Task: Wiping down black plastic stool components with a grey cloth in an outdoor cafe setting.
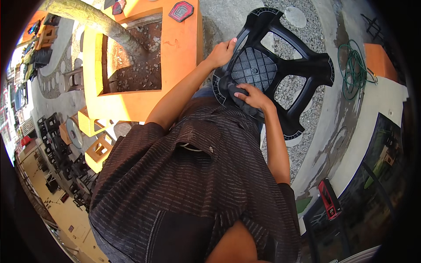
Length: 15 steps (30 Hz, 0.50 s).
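Note:
A black plastic stool (286,62) is held in front of my body with its hollow, ribbed underside facing me. My left hand (223,53) grips the stool's edge near the upper left leg. In my right hand (252,96) is a dark, bunched cloth (241,98), pressed against the stool by the leg closest to me. The grey ribbed underside of the seat (254,70) lies between my two hands.
An orange planter wall (181,42) with a tree trunk (102,28) stands at my left. Below the stool are gravel and round stepping stones (295,17). A coiled green hose (352,70) lies at right. Yellow stools (98,153) and black chairs stand at far left.

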{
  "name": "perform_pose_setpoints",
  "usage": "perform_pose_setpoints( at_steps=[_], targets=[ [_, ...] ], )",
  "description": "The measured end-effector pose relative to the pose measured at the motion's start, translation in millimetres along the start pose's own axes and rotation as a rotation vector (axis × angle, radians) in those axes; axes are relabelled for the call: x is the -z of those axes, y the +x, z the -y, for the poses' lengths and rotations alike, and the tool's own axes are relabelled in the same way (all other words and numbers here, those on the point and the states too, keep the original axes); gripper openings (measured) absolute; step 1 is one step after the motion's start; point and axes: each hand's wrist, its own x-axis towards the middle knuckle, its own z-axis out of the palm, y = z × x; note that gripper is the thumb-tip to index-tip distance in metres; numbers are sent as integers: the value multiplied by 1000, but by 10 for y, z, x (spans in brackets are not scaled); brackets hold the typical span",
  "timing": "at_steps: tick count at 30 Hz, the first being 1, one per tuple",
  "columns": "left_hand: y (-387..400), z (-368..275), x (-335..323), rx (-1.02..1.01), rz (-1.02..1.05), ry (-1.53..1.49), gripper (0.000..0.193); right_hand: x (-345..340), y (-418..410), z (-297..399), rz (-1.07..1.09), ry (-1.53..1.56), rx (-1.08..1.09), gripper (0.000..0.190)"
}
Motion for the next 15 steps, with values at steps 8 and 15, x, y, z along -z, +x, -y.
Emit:
perform_pose_setpoints(
  at_steps=[8, 15],
  targets=[
    [47, 43, -13, -1, -16, -8, 68, -108, 209, 440, -130, 66, 74, 36],
    [61, 0, -2, 27, 32, 23, 69, -242, 601, 18, -47, -179, -289, 44]
  ],
)
